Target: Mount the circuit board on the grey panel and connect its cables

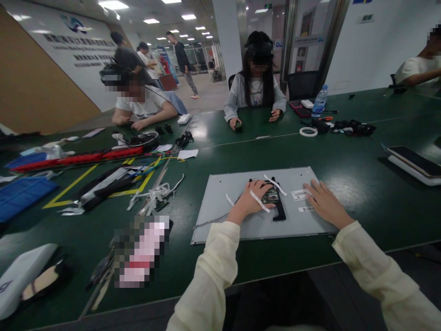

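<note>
Green tabletop [234,156] carries a grey panel [292,223], black bracket [280,209] and circuit board [272,196] upon it, left hand [251,201] curved over the board, grip unclear, right hand [325,205] open, fingers spread beside white labels [299,195].

the loose, cream-coloured cloth left sleeve [213,266] is slanting forward and inward, its cuff ending at the bare left wrist [234,216]. past it, the bare left hand [247,200] is showing its back, fingers arching and thumb pointing rightward; from here i'm not making out how firmly it is closing. the matching cream-coloured cloth right sleeve [382,271] is angling inward too, and the bare right hand [325,203] is facing palm down, fingers extending and slightly parting.
</note>
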Demonstrator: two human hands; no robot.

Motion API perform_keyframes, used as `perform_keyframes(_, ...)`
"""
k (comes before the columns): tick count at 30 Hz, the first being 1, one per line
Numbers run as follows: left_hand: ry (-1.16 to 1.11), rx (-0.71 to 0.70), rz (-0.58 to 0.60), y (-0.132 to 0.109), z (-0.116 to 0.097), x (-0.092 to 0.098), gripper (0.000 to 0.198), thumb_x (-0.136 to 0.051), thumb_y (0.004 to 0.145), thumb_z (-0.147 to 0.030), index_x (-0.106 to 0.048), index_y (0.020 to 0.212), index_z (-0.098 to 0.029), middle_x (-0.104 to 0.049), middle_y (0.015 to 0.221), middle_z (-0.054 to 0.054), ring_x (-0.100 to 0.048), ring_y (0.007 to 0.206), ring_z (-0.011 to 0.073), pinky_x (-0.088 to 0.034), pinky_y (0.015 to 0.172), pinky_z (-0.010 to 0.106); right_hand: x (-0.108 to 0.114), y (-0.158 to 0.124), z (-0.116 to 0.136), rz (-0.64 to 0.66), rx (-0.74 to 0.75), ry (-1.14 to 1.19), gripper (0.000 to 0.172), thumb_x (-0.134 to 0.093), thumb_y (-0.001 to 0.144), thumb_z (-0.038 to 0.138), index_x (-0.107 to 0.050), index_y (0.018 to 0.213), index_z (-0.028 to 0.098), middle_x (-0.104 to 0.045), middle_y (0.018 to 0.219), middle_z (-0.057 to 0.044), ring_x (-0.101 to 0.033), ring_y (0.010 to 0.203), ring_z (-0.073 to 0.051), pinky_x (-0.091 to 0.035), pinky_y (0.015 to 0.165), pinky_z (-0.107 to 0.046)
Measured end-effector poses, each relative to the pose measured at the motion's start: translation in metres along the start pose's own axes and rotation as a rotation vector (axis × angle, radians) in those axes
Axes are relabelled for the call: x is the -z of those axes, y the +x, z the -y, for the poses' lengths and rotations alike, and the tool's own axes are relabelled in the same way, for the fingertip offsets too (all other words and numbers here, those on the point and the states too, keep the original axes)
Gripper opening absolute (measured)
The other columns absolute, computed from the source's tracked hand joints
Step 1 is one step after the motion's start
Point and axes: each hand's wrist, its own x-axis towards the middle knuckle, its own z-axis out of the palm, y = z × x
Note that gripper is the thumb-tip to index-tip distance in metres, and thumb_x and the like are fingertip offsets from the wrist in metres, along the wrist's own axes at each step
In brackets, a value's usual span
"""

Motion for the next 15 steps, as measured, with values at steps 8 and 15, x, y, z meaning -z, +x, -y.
perform_keyframes(8,0.030,0.039,-0.023,-0.003,0.004,-0.002,0.071,-0.066,0.073,-0.053,-0.044,0.132,-0.021,-0.048,0.130,0.011,-0.044,0.121,0.0297,-0.032,0.104,0.046,-0.001,0.013,0.007,0.008,0.029,0.033,0.052,-0.031,0.093,0.037,-0.041,0.140,0.019,-0.036,0.147,-0.011,-0.029,0.135,-0.032,-0.029,0.107,-0.053)
perform_keyframes(15,-0.001,0.098,-0.025,-0.009,-0.003,0.006,0.067,-0.066,0.075,-0.051,-0.044,0.131,-0.023,-0.045,0.134,0.012,-0.041,0.125,0.0316,-0.032,0.104,0.051,0.006,0.017,0.004,0.102,-0.007,0.005,0.053,-0.034,0.090,0.044,-0.045,0.137,0.021,-0.041,0.143,-0.012,-0.033,0.132,-0.037,-0.036,0.098,-0.055)
